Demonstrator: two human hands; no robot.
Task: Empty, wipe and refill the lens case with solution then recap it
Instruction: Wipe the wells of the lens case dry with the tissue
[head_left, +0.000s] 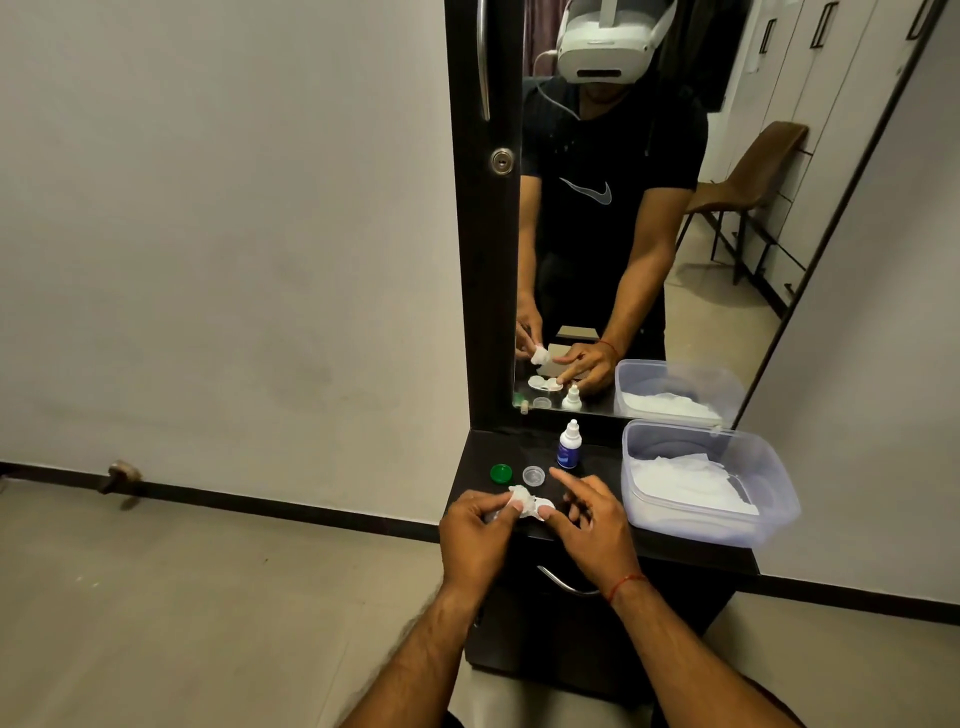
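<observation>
Lens case (540, 506) flat near front edge of dresser top (602, 460), long axis left-right, lying between both hands. Left hand (475, 525) pinching tissue wad (519, 496) over left well, nearer; right hand (589, 517) thumb pressing right end, index straight, gripping nothing.
</observation>
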